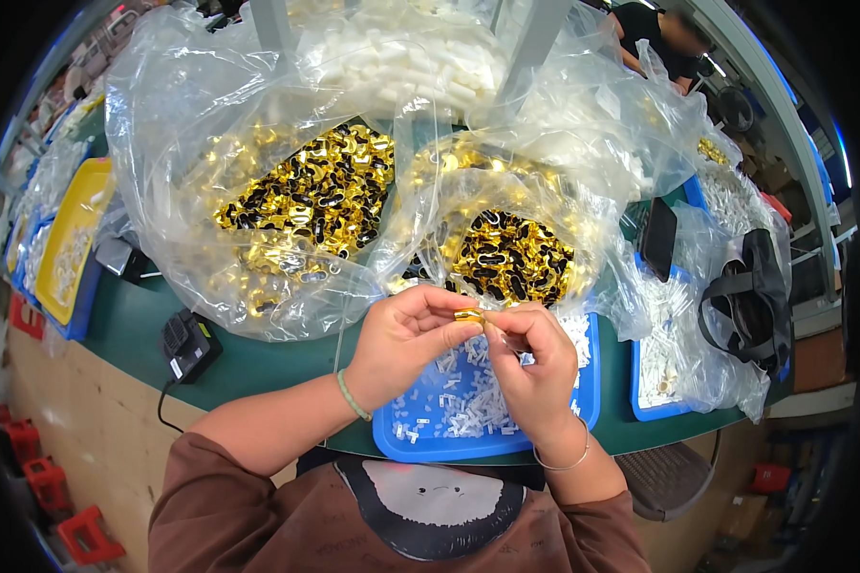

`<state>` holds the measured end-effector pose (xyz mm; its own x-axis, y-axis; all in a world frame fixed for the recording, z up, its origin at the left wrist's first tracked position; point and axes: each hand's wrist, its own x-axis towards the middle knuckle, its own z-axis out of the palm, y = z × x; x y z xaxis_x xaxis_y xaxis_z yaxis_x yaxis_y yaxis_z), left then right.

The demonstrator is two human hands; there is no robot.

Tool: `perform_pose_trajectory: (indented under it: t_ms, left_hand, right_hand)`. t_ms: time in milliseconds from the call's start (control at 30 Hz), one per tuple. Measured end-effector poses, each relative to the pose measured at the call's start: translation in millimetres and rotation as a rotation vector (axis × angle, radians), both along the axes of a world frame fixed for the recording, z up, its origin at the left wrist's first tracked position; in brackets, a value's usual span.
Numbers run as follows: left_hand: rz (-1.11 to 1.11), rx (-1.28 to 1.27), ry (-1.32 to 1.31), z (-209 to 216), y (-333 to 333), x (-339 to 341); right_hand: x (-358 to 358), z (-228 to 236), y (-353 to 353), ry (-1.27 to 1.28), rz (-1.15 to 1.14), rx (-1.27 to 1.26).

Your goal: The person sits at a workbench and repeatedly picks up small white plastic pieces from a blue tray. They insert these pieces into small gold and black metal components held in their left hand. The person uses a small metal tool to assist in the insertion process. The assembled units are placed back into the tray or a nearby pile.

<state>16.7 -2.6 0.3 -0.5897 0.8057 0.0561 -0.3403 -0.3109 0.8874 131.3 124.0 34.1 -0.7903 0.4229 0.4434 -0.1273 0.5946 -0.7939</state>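
My left hand (398, 346) pinches a small shiny gold piece (467, 315) between thumb and fingers. Close against that piece's right end, my right hand (537, 368) is closed with thumb and fingertips together; what lies between them is too small to make out. Both hands are above a blue tray (592, 377) that holds many small white plastic parts (478, 409). Just beyond my hands, an open clear bag (597, 239) contains gold-and-black pieces (511, 258). A larger clear bag (172, 205) to its left holds more of these pieces (325, 186).
A black device (189, 346) with a cable sits left on the green table (258, 368). Far left is a yellow tray (78, 205). At right are another blue tray (661, 413), a phone-like black slab (657, 237) and a black bag (750, 306). A person (655, 38) works beyond.
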Motion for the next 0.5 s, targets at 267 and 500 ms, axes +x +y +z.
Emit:
perform_pose_trajectory:
  t_ms: [267, 500]
  left_hand:
    - [0.029, -0.014, -0.007, 1.0, 1.9, -2.7]
    - [-0.158, -0.045, -0.268, -0.6, 3.3, -11.7]
  right_hand:
    - [-0.8, 0.5, 3.1, 0.005, 0.039, 0.166]
    - [0.6, 8.5, 8.3, -0.038, -0.021, -0.093]
